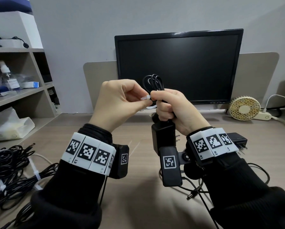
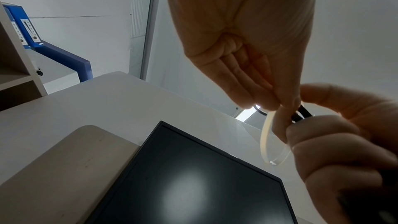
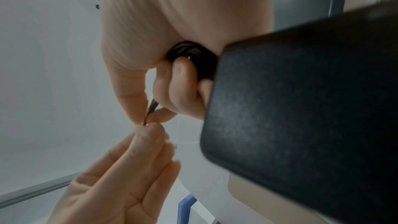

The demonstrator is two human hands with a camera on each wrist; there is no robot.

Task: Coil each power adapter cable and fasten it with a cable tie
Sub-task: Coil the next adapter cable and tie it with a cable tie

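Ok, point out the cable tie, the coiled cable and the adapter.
cable tie (image 1: 30,97): head view, its free end.
coiled cable (image 1: 153,81): head view, top loops.
adapter (image 1: 163,138): head view, front of its black body.

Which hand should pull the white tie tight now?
Probably the left hand: its fingers already pinch the cable tie, while the right hand is busy gripping the coiled cable.

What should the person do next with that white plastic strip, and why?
Probably pull the cable tie snug with the left hand. It still forms a loose loop beside the coiled cable, which the right hand grips, with the adapter hanging below.
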